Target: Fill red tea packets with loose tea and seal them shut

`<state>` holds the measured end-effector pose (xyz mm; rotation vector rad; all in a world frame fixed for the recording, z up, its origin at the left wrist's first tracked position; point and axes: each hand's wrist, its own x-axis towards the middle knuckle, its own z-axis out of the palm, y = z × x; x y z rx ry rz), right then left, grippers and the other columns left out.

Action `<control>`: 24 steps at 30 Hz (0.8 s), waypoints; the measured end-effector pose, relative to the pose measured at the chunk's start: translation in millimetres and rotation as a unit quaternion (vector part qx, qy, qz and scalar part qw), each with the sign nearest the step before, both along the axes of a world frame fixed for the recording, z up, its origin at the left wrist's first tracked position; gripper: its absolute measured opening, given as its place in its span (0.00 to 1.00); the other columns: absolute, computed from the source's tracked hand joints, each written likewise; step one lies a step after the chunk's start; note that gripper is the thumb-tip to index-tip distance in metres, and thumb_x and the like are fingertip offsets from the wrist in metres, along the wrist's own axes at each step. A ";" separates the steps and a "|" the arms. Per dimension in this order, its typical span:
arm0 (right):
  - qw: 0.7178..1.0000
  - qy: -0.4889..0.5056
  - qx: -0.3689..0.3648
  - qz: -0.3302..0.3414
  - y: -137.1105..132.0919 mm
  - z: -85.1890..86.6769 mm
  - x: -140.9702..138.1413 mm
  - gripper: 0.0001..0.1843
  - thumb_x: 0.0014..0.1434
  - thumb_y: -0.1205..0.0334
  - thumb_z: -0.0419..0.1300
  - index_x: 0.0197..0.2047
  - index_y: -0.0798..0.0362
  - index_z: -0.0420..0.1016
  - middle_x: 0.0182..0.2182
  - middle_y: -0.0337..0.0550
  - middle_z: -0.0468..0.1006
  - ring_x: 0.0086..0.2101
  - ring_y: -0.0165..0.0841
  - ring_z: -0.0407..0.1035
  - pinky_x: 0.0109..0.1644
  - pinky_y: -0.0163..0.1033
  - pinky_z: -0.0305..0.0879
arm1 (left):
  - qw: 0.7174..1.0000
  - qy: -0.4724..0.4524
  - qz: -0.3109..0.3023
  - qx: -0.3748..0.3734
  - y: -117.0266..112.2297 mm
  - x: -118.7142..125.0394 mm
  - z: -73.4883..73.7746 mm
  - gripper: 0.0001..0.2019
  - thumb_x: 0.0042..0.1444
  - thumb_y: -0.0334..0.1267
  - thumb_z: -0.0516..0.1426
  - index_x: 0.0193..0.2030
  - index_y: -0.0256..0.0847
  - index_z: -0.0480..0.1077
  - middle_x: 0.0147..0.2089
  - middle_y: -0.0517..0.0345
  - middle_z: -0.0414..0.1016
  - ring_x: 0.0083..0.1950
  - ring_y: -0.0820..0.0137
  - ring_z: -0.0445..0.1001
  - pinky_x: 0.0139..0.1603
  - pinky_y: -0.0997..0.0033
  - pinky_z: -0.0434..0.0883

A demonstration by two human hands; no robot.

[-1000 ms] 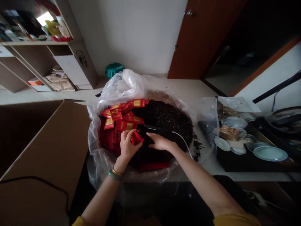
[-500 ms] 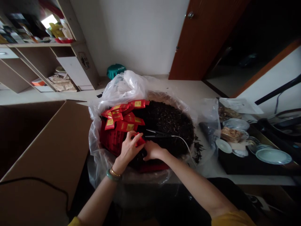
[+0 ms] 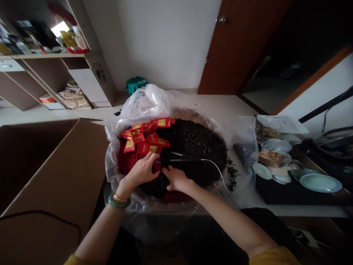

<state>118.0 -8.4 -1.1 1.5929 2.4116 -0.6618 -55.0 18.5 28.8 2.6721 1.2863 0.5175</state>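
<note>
My left hand [image 3: 141,170], with a green bangle and a gold one at the wrist, is closed on a small red packet [image 3: 156,165], mostly covered by the fingers. Just right of it is my right hand [image 3: 178,179], its fingers apart over the dark leaves, with nothing visible in them. Both are above a round tub lined with clear plastic [image 3: 111,165] and filled with dark dried leaves [image 3: 204,140]. Filled red packets [image 3: 149,148] with yellow labels lie at its left, above a stack of flat red packets [image 3: 125,162]. Beyond my hands rests a black two-armed tool [image 3: 187,159] with a white cord.
An open cardboard box [image 3: 63,165] stands at the left. To the right, a dark tray [image 3: 286,195] carries bowls, lids and a bag of brown pieces [image 3: 271,158]. A shelf unit [image 3: 102,81], a teal bag [image 3: 136,84] and a brown door [image 3: 237,48] are behind.
My left hand has moved left and slightly down with the red packet. My right hand has shifted a little down and its fingers have come away from the packet.
</note>
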 end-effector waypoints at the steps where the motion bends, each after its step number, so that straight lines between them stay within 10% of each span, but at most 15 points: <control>1: 1.000 0.001 0.003 0.005 1.1 0.1 1.8 0.35 0.45 0.60 0.66 0.57 0.47 0.62 0.50 0.53 0.69 0.42 0.48 0.73 0.38 0.46 0.70 | 1.000 -0.002 -0.009 -0.007 0.6 -2.1 1.7 0.20 0.50 0.35 0.59 0.50 0.41 0.60 0.44 0.53 0.69 0.37 0.65 0.75 0.35 0.68 0.72; 13: 0.951 0.300 -0.069 -0.016 38.3 21.2 60.1 0.28 0.38 0.72 0.64 0.47 0.52 0.71 0.42 0.40 0.77 0.43 0.38 0.71 0.48 0.39 0.64 | 0.999 -0.048 0.008 0.001 5.7 11.1 -4.9 0.11 0.51 0.34 0.61 0.41 0.42 0.65 0.55 0.48 0.68 0.46 0.61 0.76 0.41 0.65 0.75; 24: 0.760 0.598 -0.190 -0.171 27.5 65.6 63.6 0.26 0.41 0.62 0.66 0.44 0.50 0.64 0.37 0.38 0.73 0.32 0.31 0.71 0.29 0.34 0.71 | 0.996 -0.081 -0.034 0.010 -0.2 34.3 -22.9 0.11 0.59 0.29 0.53 0.48 0.42 0.67 0.67 0.44 0.51 0.58 0.57 0.70 0.52 0.56 0.75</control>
